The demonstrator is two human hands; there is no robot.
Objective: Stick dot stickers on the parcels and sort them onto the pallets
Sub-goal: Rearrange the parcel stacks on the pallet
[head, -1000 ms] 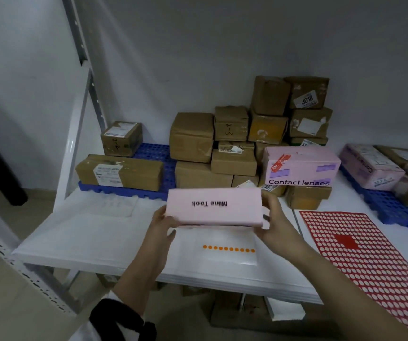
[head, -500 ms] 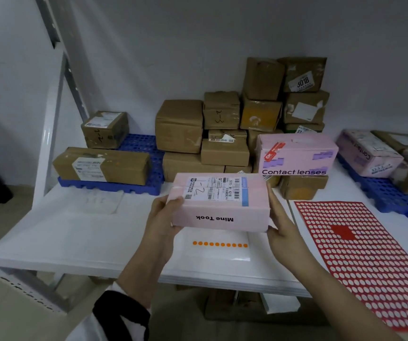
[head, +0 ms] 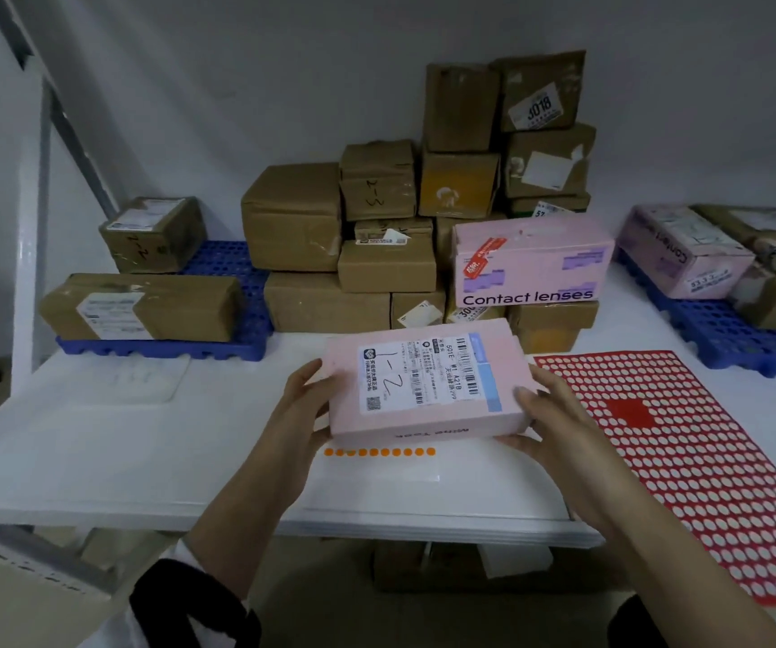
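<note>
Pink parcel (head: 428, 385), gripped endwise by left hand (head: 304, 404) and right hand (head: 552, 413); no dot visible; brown stack (head: 292, 217) apparently unsorted.

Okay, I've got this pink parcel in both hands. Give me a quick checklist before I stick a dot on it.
1. Grip on the pink parcel: ok, the left hand and right hand hold its ends.
2. Label facing up: ok, the handwritten 1-2 is readable.
3. Dot already on it: cannot tell, none shows on top and the other faces are hidden.
4. Orange dots close by: ok, the row lies on the table just in front of the parcel.
5. Free hand for peeling: not ok, both are busy.
6. Which pallet takes 1-2, left pallet or right pallet: cannot tell.
</note>
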